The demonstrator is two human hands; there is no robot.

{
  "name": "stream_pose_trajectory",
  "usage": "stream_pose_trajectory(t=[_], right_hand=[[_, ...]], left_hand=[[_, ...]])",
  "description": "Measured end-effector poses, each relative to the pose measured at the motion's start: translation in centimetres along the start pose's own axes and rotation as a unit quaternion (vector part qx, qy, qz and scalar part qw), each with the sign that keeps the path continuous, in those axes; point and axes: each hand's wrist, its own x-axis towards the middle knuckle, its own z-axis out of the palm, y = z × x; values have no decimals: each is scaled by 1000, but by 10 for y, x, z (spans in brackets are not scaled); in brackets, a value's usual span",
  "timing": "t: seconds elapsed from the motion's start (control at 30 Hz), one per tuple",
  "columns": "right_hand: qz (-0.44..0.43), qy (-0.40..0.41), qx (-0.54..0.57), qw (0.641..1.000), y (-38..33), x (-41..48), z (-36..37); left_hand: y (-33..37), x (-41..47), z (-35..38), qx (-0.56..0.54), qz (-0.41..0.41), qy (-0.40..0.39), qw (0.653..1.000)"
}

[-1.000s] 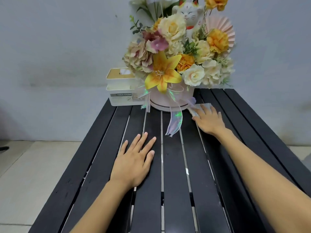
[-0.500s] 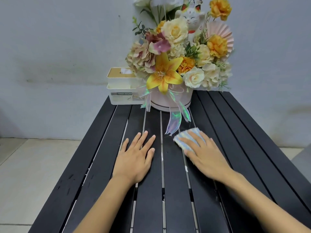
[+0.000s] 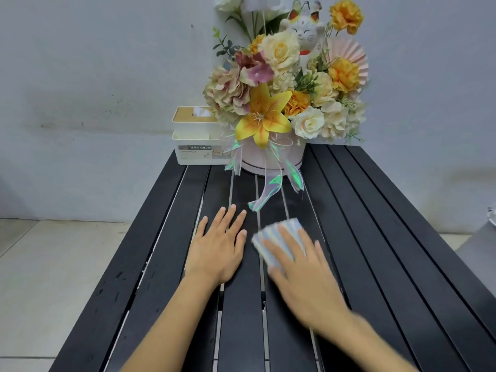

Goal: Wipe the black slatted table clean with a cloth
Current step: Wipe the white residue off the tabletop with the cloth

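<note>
Flat, the right grip (image 3: 303,272) presses the striped cloth (image 3: 273,237) on the middle slats of the black surface (image 3: 375,237) — fingers straight, not curled round it. The left grip (image 3: 217,248) lies flat just beside, holding nothing. A far stroke may catch the ribbon (image 3: 268,194) and tug the flower box (image 3: 271,162); more room lies rightward, toward the edge.
</note>
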Motion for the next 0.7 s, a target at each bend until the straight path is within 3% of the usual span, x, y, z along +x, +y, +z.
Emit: stream_pose_trajectory(t=[0.13,0.2,0.27,0.47,0.7], right_hand=[[2,20,-19,1000,-13,-42,0],[8,-7,12,1000,-11,-19,-1],[11,17,6,1000,-9,20,-1],[103,-23,42,994,-4,125,1],[48,-25,77,996,-33,47,2]], left_hand=[[-1,0,2,-8,-1,-1,1000],[-1,1,2,-7,-1,-1,1000],[-1,1,2,-9,-2,-1,1000],[-6,-5,-5,-22,19,-19,999],[-57,-66,-28,-15,10,-66,998]])
